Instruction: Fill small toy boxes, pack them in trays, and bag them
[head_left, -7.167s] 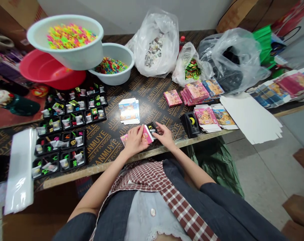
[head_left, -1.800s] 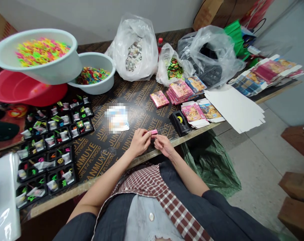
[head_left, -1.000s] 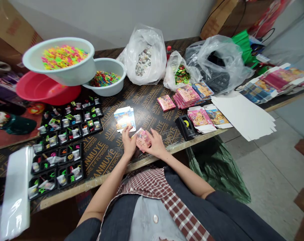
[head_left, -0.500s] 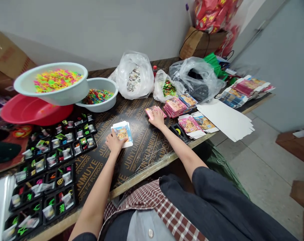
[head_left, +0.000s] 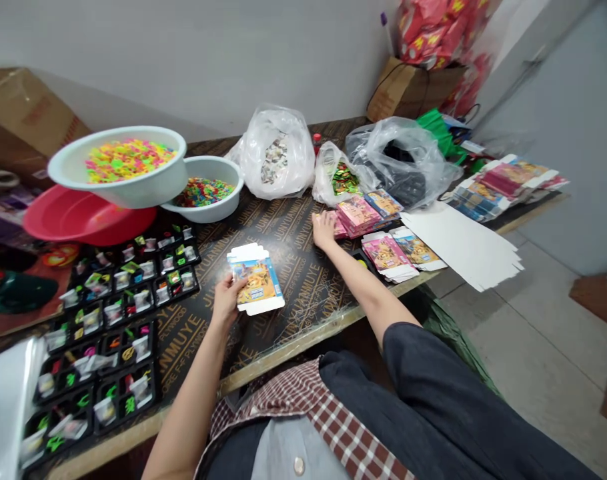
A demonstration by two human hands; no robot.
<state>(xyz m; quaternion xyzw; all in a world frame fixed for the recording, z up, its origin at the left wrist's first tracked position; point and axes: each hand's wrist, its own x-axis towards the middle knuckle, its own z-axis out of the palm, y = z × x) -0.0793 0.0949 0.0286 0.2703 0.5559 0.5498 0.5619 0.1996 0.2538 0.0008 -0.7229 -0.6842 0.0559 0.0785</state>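
Observation:
My left hand (head_left: 227,298) grips the left edge of a flat blue and yellow printed carton (head_left: 257,283) with white flaps, raised a little over the dark tabletop. My right hand (head_left: 324,230) rests on a pink carton (head_left: 339,228), its fingers closed at the carton's left end. That carton touches a stack of pink cartons (head_left: 357,213), with blue cartons (head_left: 383,203) behind on the right. Nearer the table's front edge lie more pink cartons (head_left: 387,255) and blue cartons (head_left: 416,248), beside my right forearm.
Black trays (head_left: 128,347) of small toys cover the table's left side. Pale basins (head_left: 118,189) (head_left: 203,212) and a red basin (head_left: 83,230) stand behind them. Plastic bags (head_left: 278,153) line the back. White card sheets (head_left: 463,243) overhang the front edge at right.
The blue carton has been lifted and tilted up by my left hand. My right hand has slid the pink carton right, against the stack. The view has shifted slightly.

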